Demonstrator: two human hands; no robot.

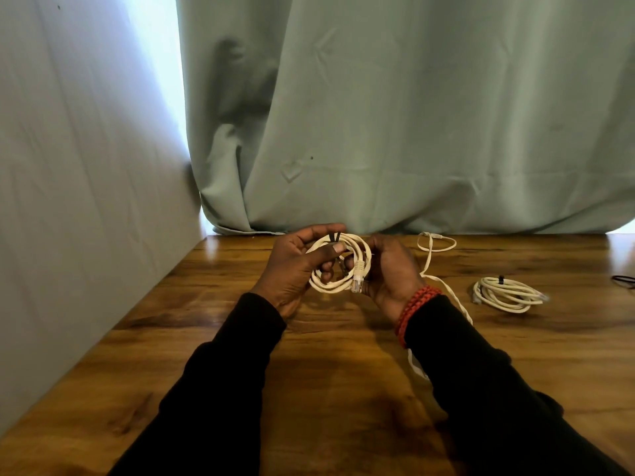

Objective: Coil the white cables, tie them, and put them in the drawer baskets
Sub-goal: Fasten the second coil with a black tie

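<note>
Left hand, right hand both closed round coiled cable; plug points down.

Coiled white cable held up; tied coil on table.

Tied coil right of held coil

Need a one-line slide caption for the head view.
Both hands, left and right, hold a coiled white cable; a tied coil lies on the table.
</note>
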